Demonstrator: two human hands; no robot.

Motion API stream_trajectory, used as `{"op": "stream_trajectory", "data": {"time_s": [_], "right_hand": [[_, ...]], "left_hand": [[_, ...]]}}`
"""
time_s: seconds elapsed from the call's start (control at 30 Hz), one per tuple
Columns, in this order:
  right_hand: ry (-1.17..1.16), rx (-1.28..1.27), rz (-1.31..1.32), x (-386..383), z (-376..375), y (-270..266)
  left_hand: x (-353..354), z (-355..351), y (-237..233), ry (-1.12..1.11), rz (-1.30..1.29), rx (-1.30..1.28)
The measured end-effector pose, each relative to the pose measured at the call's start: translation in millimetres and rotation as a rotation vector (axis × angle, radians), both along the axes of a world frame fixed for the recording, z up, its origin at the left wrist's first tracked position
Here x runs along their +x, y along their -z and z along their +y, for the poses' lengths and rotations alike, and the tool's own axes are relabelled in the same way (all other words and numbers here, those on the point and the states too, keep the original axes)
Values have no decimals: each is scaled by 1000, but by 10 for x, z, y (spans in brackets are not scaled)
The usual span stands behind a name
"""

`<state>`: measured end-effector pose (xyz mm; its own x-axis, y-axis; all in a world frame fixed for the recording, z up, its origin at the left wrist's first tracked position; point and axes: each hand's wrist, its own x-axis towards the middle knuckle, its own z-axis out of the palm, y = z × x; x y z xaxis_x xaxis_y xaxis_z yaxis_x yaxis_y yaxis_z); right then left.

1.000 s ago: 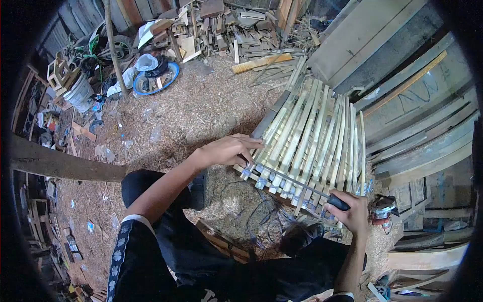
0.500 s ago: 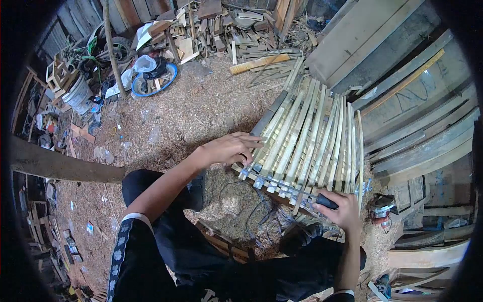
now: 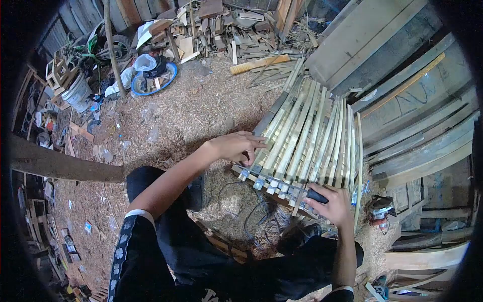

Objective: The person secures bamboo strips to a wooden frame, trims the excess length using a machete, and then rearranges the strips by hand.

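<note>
A slatted frame of long pale wooden strips [image 3: 294, 136] slants in front of me, its near ends laid over a crosspiece. My right hand [image 3: 332, 204] is closed around the black handle [image 3: 317, 194] of a long thin-bladed tool. Its blade [image 3: 282, 182] runs leftward across the near strip ends, which look pale and squared off. My left hand [image 3: 241, 147] grips the left near corner of the frame, fingers over the outermost strip [image 3: 269, 133] and thumb beside the blade's far end. Part of that grip is hidden beneath the fingers.
Wood shavings cover the floor [image 3: 166, 121]. Offcuts [image 3: 221, 30] are heaped at the back, near a blue-rimmed basin [image 3: 174, 76]. Boards [image 3: 427, 151] lean along the right side. A red-and-black power tool [image 3: 382, 209] lies right of the frame; cords [image 3: 259, 216] lie below it.
My right hand has shifted slightly left and up with the black-handled tool, its blade sliding along the strip ends. My left hand stays at the frame's corner, barely moved.
</note>
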<state>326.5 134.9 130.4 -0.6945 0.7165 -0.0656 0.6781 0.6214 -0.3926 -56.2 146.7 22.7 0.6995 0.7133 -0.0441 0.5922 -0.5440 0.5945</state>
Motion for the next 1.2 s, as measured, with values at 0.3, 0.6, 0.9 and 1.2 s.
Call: {"op": "stream_trajectory", "data": {"time_s": [0.3, 0.6, 0.9, 1.2], "right_hand": [[34, -86, -9, -72, 0, -30], [-25, -71, -151, -195, 5, -184], [-61, 32, -161, -76, 32, -217], [-3, -100, -204, -401, 2, -366]], "left_hand": [[-10, -23, 35, 5, -114, -66], [0, -4, 100, -21, -189, -51], [-10, -30, 96, -63, -246, -140], [6, 3, 3, -92, -258, -118]]}}
